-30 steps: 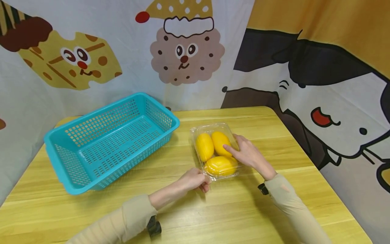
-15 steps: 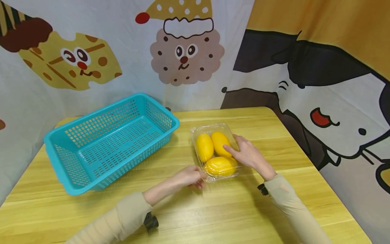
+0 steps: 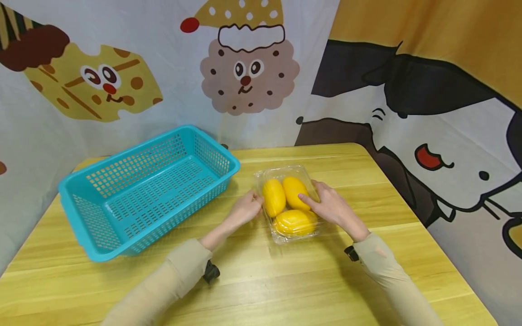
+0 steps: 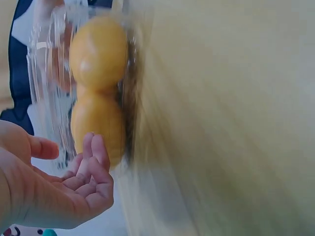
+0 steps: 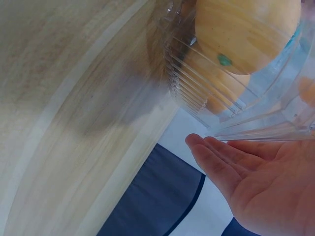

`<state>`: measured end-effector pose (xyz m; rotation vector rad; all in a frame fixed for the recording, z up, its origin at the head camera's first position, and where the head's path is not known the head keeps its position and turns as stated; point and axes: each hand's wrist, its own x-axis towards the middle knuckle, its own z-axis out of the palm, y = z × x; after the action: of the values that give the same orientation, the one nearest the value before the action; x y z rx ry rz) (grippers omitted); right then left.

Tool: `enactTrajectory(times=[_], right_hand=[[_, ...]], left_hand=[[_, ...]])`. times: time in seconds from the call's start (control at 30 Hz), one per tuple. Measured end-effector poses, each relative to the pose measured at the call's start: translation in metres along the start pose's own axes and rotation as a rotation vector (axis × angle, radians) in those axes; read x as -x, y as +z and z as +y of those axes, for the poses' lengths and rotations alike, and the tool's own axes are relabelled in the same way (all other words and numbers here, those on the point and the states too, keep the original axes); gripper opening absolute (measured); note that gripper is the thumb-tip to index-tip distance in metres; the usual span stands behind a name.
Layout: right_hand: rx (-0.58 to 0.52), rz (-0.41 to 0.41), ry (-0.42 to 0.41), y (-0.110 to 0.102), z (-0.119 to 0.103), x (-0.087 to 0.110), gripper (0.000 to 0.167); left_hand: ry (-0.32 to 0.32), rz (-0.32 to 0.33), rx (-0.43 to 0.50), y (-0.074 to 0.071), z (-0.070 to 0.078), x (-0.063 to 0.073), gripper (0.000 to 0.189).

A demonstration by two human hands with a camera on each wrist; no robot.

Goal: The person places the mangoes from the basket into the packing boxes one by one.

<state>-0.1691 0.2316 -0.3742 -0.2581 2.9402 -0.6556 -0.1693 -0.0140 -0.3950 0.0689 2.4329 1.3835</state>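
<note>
A clear plastic clamshell box lies on the table, its lid down over several yellow oval fruits that look like mangoes. My right hand holds the box at its right side, thumb over the lid and fingers along the side wall. In the right wrist view those fingers lie against the plastic. My left hand is at the box's left side, fingertips close to its edge. The left wrist view shows its fingers loosely bent and the thumb standing apart, with nothing between them.
A turquoise perforated basket stands at the left of the wooden table, with nothing in it. A cartoon-printed curtain hangs behind the table and along its sides.
My left hand has moved from the box's near left corner up along its left side, away from the front edge. The right hand and the box have stayed in place.
</note>
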Motion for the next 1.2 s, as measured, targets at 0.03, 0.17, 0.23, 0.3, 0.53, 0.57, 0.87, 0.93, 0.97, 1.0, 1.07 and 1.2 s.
enactTrajectory(times=[0.03, 0.17, 0.23, 0.3, 0.53, 0.57, 0.87, 0.93, 0.97, 1.0, 1.07, 1.2], right_hand=[[-0.002, 0.001, -0.001, 0.0, 0.0, 0.0, 0.09], [-0.002, 0.006, -0.005, 0.001, 0.0, -0.001, 0.089], [-0.002, 0.006, -0.004, 0.001, 0.0, -0.001, 0.089], [-0.001, 0.005, -0.002, 0.001, 0.0, -0.001, 0.089], [-0.001, -0.001, 0.001, 0.001, 0.0, -0.001, 0.09], [-0.002, -0.001, 0.002, 0.002, 0.0, -0.001, 0.09], [-0.006, 0.006, -0.002, 0.003, 0.001, -0.002, 0.09], [-0.008, 0.009, -0.007, 0.003, 0.001, -0.002, 0.089], [-0.009, 0.01, -0.008, 0.003, 0.001, -0.002, 0.089], [-0.009, 0.011, -0.011, 0.003, 0.0, -0.002, 0.089], [-0.009, 0.011, -0.016, 0.002, 0.0, -0.002, 0.088], [-0.007, 0.008, -0.016, 0.002, 0.0, -0.002, 0.088]], left_hand=[[0.004, 0.016, 0.002, -0.001, 0.0, -0.004, 0.028], [0.011, 0.067, 0.033, -0.004, 0.001, -0.02, 0.031], [0.002, 0.084, 0.044, -0.006, 0.002, -0.028, 0.033], [-0.014, 0.098, 0.046, -0.009, 0.003, -0.034, 0.034], [-0.067, 0.126, -0.032, -0.015, 0.006, -0.052, 0.044], [-0.068, 0.128, -0.04, -0.016, 0.006, -0.054, 0.045], [-0.085, 0.147, -0.026, -0.015, 0.008, -0.067, 0.033], [-0.089, 0.149, -0.017, -0.015, 0.008, -0.069, 0.031], [-0.091, 0.15, -0.021, -0.015, 0.008, -0.07, 0.031], [-0.09, 0.153, -0.027, -0.014, 0.008, -0.071, 0.03], [-0.092, 0.158, -0.034, -0.014, 0.008, -0.073, 0.029], [-0.101, 0.168, -0.044, -0.013, 0.008, -0.076, 0.029]])
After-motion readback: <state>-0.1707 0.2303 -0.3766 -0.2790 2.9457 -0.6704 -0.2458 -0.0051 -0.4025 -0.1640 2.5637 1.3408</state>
